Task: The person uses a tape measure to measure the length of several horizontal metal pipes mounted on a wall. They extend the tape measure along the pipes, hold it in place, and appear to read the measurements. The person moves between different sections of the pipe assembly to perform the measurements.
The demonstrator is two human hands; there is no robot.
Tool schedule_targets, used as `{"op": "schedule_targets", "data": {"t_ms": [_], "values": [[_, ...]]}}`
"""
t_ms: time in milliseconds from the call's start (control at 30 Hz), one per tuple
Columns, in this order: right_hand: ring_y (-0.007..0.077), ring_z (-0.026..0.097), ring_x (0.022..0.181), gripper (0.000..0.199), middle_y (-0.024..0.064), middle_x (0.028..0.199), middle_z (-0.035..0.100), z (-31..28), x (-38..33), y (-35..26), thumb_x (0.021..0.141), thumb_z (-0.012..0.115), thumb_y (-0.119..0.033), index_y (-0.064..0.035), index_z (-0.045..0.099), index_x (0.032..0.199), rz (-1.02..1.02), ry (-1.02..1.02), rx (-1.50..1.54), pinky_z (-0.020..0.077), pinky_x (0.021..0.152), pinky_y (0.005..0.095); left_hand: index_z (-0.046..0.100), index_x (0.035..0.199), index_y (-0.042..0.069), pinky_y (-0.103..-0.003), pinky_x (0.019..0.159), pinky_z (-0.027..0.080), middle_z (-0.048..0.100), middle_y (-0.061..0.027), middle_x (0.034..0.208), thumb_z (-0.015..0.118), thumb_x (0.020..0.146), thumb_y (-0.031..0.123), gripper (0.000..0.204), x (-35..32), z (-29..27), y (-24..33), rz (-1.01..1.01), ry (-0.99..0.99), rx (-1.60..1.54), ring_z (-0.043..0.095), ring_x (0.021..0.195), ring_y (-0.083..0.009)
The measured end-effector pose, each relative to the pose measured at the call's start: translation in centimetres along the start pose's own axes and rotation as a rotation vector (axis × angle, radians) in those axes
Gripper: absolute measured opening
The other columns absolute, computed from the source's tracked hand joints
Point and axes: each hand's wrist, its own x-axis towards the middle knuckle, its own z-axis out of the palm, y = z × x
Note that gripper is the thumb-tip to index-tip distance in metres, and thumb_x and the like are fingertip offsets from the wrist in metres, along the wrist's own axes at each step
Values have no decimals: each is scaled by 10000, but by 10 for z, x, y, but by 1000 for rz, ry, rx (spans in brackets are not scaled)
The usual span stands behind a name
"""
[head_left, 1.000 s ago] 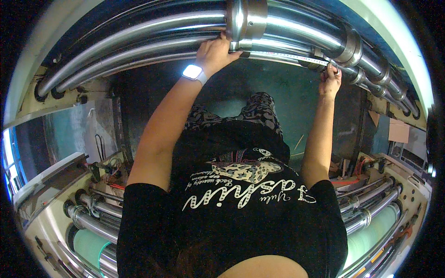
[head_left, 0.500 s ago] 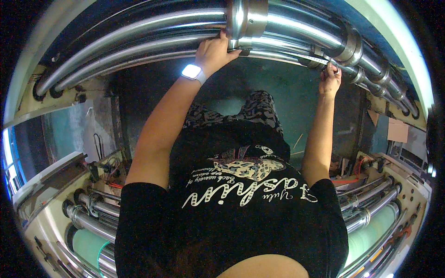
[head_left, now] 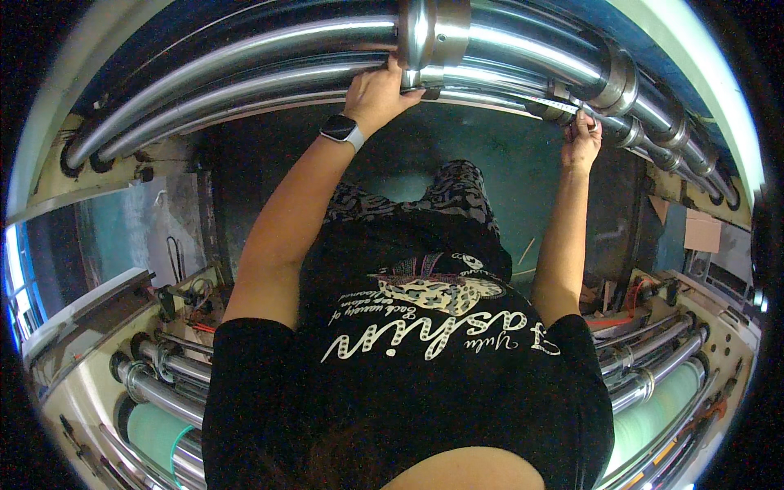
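A thin pale measuring strip (head_left: 559, 104) with fine markings runs along the lower metal shafts of a machine. My right hand (head_left: 582, 140) pinches its right end near a shaft collar (head_left: 616, 82). At the wide metal collar (head_left: 418, 37) near the middle, my left hand (head_left: 378, 96) is closed, its index finger against the collar's lower left edge. The left thumb points right, beside a small dark piece (head_left: 430, 92). What lies under the left fingers is hidden. I wear a smartwatch (head_left: 339, 128) on the left wrist, its screen dark.
Long polished shafts (head_left: 245, 61) cross in front of me between pale side frames (head_left: 77, 159). Behind me are more metal rollers (head_left: 167, 392) and a green roller (head_left: 155, 433). A dark green floor (head_left: 543, 204) shows below, with a thin stick (head_left: 525, 251) on it.
The watch screen has gone from lit to dark. Both hands keep their places at the collars, and the strip stays along the shafts.
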Motion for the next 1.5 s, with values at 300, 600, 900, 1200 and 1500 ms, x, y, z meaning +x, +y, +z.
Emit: {"op": "schedule_targets", "data": {"t_ms": [300, 600, 900, 1200, 1500], "values": [[52, 420, 483, 117, -48, 606, 501, -3, 3, 2, 759, 606, -100, -124, 504, 707, -1, -18, 2, 308, 406, 183, 400, 1018, -73, -348, 545, 500, 592, -171, 664, 572, 709, 453, 634, -2, 5, -2, 30, 43, 27, 604, 605, -285], [53, 420, 495, 120, -54, 609, 497, -6, 7, 6, 757, 610, -103, -126, 508, 698, -2, -65, 5, 317, 423, 188, 420, 1038, -65, -374, 592, 483, 587, -193, 719, 560, 707, 498, 667, 0, -13, -10, 87, -53, 44, 594, 678, -304], [67, 432, 490, 109, -46, 612, 504, -18, 13, 4, 755, 608, -97, -130, 520, 700, 50, -145, 22, 334, 418, 205, 544, 921, 41, -260, 592, 401, 529, -34, 677, 521, 820, 241, 225, 20, -26, -58, 215, -405, -621, 493, 638, -123], [49, 360, 462, 106, -61, 555, 420, -4, 4, -4, 768, 595, -85, -120, 517, 705, 53, -43, -10, 285, 423, 196, 552, 946, 27, -235, 577, 389, 517, -13, 689, 484, 839, 185, 203, 24, -24, -58, 213, -493, -526, 459, 622, -89], [44, 386, 486, 116, -62, 574, 435, -6, 1, -4, 768, 597, -87, -129, 512, 702, 36, -67, -40, 310, 432, 194, 551, 950, 31, -238, 588, 390, 516, -19, 698, 474, 840, 174, 197, 24, -24, -57, 192, -527, -541, 458, 632, -95]]}}
